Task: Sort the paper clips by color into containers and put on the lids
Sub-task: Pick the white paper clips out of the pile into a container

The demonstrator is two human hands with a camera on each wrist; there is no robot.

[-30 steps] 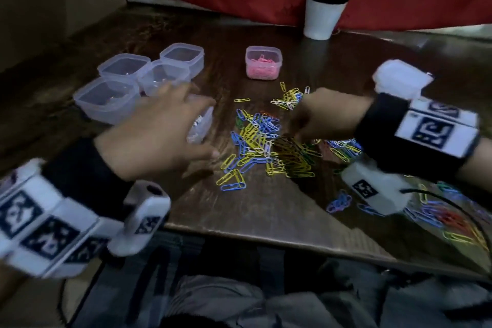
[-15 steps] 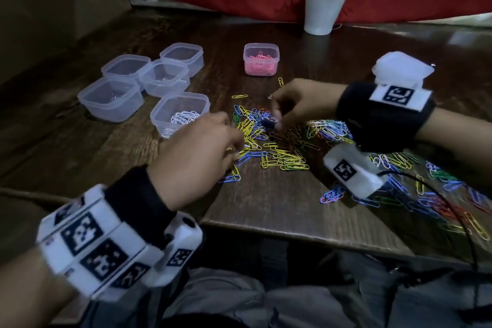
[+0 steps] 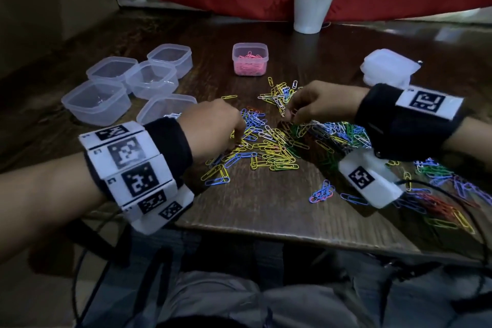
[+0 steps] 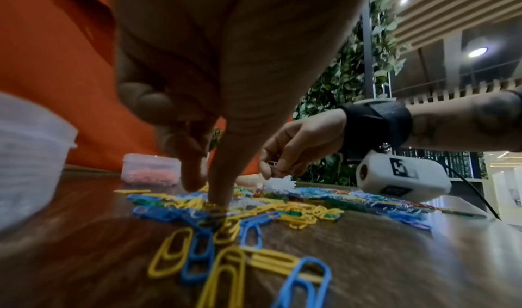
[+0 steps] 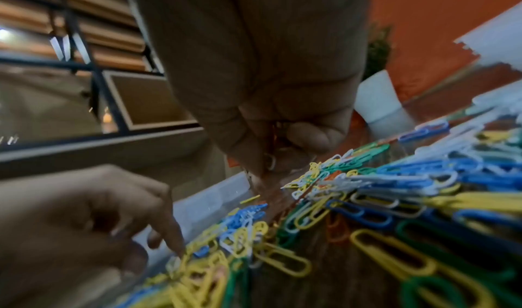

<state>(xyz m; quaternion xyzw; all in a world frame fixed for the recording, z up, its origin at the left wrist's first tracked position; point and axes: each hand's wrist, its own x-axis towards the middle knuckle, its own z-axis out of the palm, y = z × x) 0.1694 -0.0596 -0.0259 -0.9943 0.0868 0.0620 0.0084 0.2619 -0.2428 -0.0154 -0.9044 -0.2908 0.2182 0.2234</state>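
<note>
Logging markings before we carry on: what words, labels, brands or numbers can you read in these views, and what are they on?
No readable words, brands or numbers.
Left wristband: black-and-white square code tags, with tiny marks beside them too small to read.
Right wristband: one code tag, no letters.
Right wrist camera: one code tag, no text.
Containers, pink-clip container, lid stack, plant pot: unmarked.

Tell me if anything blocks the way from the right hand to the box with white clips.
The left hand does: it rests on the clip pile, directly between the right hand and the box with white clips. Nothing else intervenes.
</note>
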